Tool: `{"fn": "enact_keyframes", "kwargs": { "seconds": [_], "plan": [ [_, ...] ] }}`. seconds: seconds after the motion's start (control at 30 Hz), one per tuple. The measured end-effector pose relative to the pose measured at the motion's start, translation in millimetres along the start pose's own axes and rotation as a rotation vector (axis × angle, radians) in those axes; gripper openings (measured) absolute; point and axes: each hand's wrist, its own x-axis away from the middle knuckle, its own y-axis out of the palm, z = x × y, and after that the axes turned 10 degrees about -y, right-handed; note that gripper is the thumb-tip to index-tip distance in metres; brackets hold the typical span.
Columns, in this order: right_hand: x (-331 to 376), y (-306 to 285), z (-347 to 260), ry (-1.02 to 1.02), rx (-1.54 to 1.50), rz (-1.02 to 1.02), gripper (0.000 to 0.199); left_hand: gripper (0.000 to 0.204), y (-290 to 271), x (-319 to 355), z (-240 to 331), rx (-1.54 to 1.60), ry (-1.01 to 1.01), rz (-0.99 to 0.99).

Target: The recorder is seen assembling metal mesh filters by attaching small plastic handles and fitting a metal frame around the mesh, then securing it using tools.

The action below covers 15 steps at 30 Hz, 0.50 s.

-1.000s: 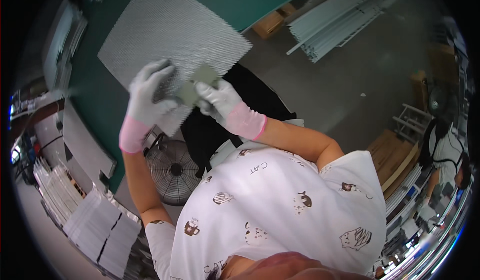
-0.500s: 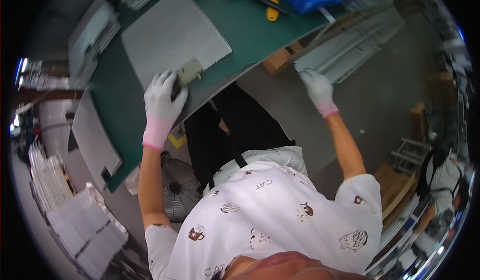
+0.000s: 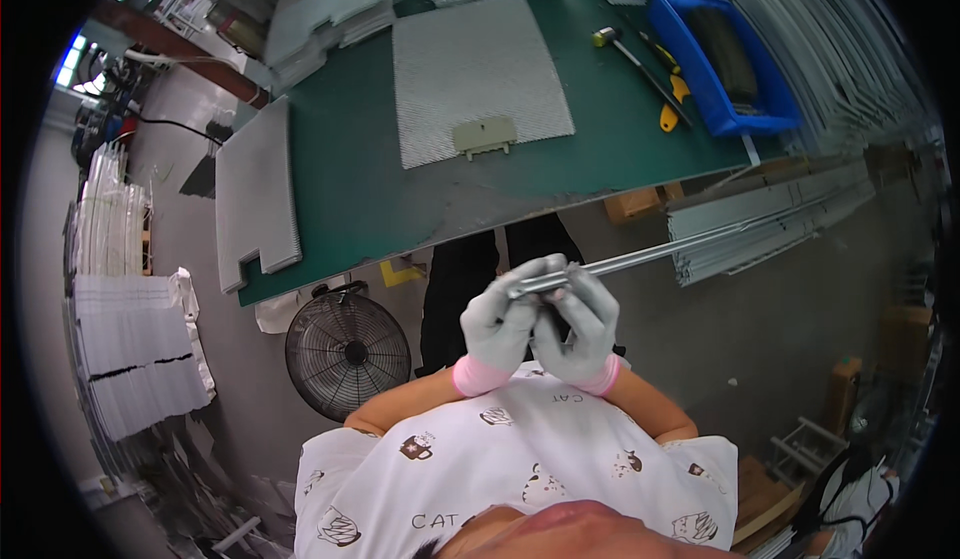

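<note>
In front of my chest, my left hand (image 3: 498, 317) and my right hand (image 3: 581, 325), both in white gloves with pink cuffs, grip one end of a long, thin silvery metal strip (image 3: 640, 256). The strip runs out to the right, over a stack of similar metal strips (image 3: 770, 214) beside the table. Fingers of both hands are closed round its near end, partly hiding it. Beyond them, a grey ribbed panel (image 3: 478, 69) lies on the green table (image 3: 350, 174). A small beige plate with short prongs (image 3: 484, 136) rests on that panel's near edge.
Right of the panel lie a hammer (image 3: 640, 69), a yellow-handled tool (image 3: 673, 109) and a blue bin (image 3: 740, 124). Panel stacks (image 3: 335, 9) stand at the back; a notched panel (image 3: 255, 199) is at the left. A black floor fan (image 3: 350, 352) stands below the table's near edge.
My left hand has come off the panel and my right hand has left the strip stack. Both now meet before my chest, holding a metal strip. The view has turned.
</note>
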Motion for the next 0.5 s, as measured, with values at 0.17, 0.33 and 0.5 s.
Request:
{"fn": "enact_keyframes", "kwargs": {
  "seconds": [0.17, 0.33, 0.5],
  "plan": [
    [9, 8, 6, 1.049, -1.05, 0.212, 0.03, 0.038, -45, -16, 84, 0.423, 0.05, 0.518],
    [-28, -71, 99, 0.944, -1.169, 0.922, 0.04, 0.027, -221, 13, 169, 0.781, 0.619, 0.498],
    [-35, -226, 140, 0.371, -1.585, 1.129, 0.023, 0.025, -353, 38, 224, 0.575, 0.742, 0.654]
  ]
}}
